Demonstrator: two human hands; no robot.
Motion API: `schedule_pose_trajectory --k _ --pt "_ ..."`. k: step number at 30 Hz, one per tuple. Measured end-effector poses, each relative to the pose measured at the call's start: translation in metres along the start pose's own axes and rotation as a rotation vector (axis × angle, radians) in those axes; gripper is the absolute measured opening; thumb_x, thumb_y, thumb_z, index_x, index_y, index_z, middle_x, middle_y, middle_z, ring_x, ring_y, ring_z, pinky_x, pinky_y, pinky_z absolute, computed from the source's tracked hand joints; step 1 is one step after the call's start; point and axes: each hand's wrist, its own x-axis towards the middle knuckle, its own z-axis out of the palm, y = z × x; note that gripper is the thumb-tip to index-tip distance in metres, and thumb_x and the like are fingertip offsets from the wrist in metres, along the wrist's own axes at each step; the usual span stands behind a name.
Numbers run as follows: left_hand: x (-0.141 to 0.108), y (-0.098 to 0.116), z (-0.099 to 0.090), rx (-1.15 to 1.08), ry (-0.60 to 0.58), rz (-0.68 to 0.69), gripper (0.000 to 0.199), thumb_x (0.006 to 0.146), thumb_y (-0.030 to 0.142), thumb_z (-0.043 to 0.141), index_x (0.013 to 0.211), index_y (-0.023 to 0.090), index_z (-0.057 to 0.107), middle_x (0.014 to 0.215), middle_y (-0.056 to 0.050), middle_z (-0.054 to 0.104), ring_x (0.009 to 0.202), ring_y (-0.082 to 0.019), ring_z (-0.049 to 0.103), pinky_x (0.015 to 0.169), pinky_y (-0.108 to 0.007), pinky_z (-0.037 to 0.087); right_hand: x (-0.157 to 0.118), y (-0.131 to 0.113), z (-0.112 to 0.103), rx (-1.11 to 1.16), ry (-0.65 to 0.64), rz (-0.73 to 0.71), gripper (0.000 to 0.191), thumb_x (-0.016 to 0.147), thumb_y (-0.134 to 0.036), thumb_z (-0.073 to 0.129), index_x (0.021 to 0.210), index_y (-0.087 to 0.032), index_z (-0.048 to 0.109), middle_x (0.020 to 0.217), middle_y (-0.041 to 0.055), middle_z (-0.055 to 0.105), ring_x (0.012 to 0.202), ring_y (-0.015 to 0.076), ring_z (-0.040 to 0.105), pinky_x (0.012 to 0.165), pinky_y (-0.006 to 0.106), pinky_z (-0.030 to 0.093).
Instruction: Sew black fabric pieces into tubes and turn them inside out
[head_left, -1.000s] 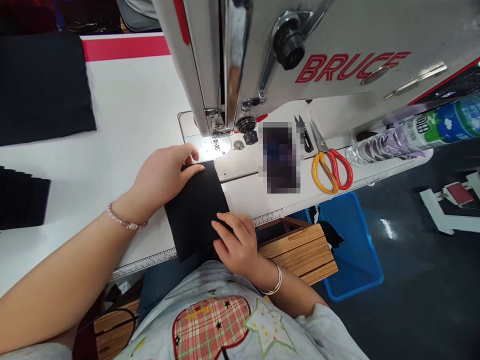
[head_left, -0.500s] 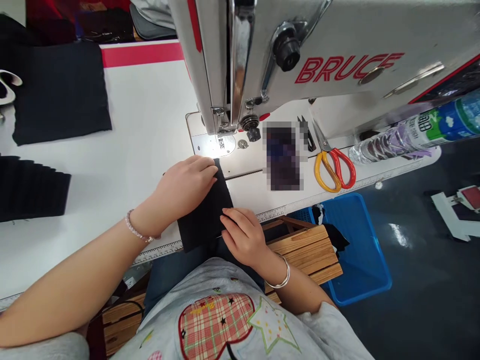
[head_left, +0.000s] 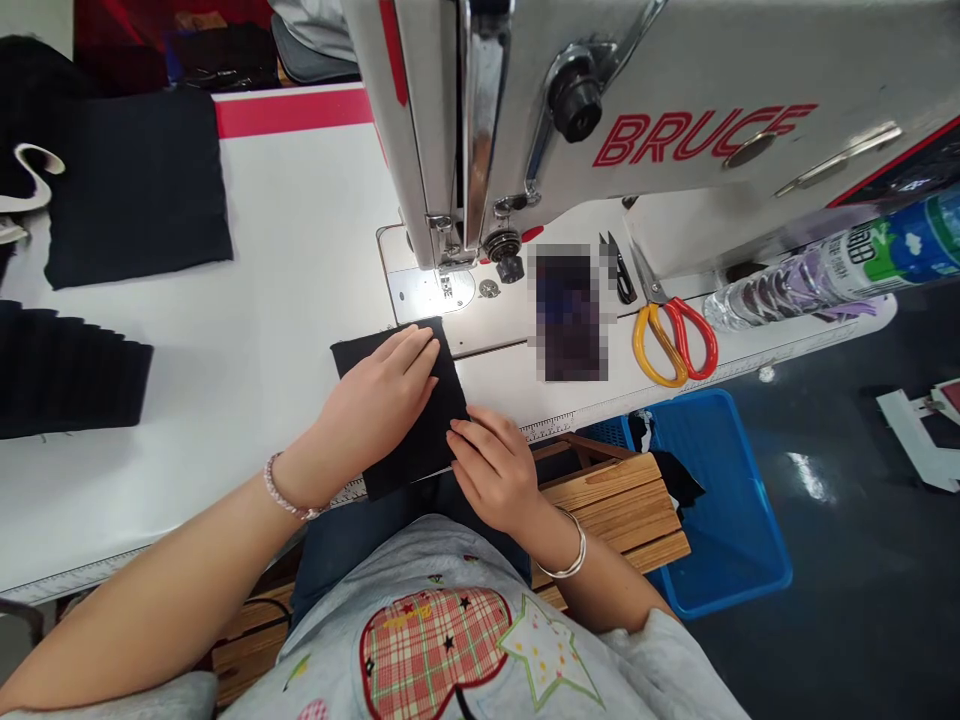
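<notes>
A folded-looking piece of black fabric (head_left: pixel 448 392) lies at the table's front edge, just before the sewing machine's needle plate (head_left: pixel 420 290). My left hand (head_left: pixel 386 395) rests flat on top of it, fingers stretched toward the presser foot (head_left: pixel 448 285). At the cloth's right edge, my right hand (head_left: pixel 495 470) has its fingers closed on the border; the underside of that grip is hidden. The fabric's far edge stays a little short of the presser foot, and its near end hangs over the table edge.
A stack of black pieces (head_left: pixel 71 370) and a larger black cloth (head_left: pixel 142 190) lie on the left. To the right are scissors (head_left: pixel 675 340), thread snips (head_left: pixel 619 270), a blurred-out item (head_left: pixel 568 315) and a plastic bottle (head_left: pixel 832 265). A blue basket (head_left: pixel 727 500) stands below.
My left hand has flattened and slid slightly nearer to me, uncovering the fabric's far left corner. My right hand keeps to the right edge. The whole view has shifted slightly.
</notes>
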Motion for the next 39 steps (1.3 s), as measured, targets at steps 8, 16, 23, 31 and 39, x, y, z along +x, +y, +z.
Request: schedule_pose_trajectory --k 8,16,23,31,39 --pt "-0.001 -0.003 -0.001 -0.041 0.013 -0.002 0.033 0.095 0.024 0.044 0.122 0.008 0.056 0.13 -0.019 0.058 0.125 -0.031 0.053 0.107 -0.046 0.047 -0.003 -0.005 0.01 -0.017 0.006 -0.005 0.021 0.089 -0.012 0.058 0.105 -0.015 0.072 0.109 0.0093 0.071 0.114 0.0251 0.057 0.091 0.037 0.049" --pt "-0.007 -0.005 0.012 -0.128 0.079 -0.072 0.034 0.094 0.024 0.046 0.126 0.015 0.054 0.133 -0.014 0.058 0.129 -0.028 0.052 0.108 -0.046 0.047 -0.009 -0.004 0.015 -0.023 -0.052 0.025 0.023 0.088 -0.015 0.059 0.107 -0.018 0.071 0.113 0.0091 0.07 0.118 0.0252 0.054 0.096 0.04 0.046" --pt "0.0 0.006 0.026 -0.085 0.12 -0.115 0.038 0.094 0.019 0.043 0.131 0.012 0.05 0.134 -0.018 0.057 0.134 -0.031 0.048 0.109 -0.051 0.045 -0.007 0.009 0.011 -0.047 0.046 0.086 0.022 0.087 -0.017 0.058 0.103 -0.022 0.071 0.111 0.0057 0.071 0.115 0.0256 0.055 0.094 0.042 0.049" --pt "0.02 0.01 0.017 -0.048 0.084 -0.037 0.038 0.093 0.016 0.04 0.126 0.003 0.054 0.128 -0.024 0.058 0.13 -0.033 0.05 0.108 -0.047 0.047 -0.002 0.009 0.008 -0.038 0.095 0.068 0.025 0.085 -0.012 0.058 0.107 -0.015 0.069 0.111 0.0096 0.072 0.113 0.0269 0.057 0.093 0.044 0.05" --pt "0.022 0.007 0.014 -0.008 0.075 -0.02 0.037 0.093 0.016 0.04 0.126 0.005 0.053 0.128 -0.022 0.058 0.127 -0.032 0.053 0.107 -0.046 0.048 0.001 0.009 0.009 -0.061 0.083 0.078 0.026 0.086 -0.013 0.056 0.107 -0.018 0.07 0.111 0.0074 0.071 0.112 0.0257 0.056 0.093 0.042 0.049"
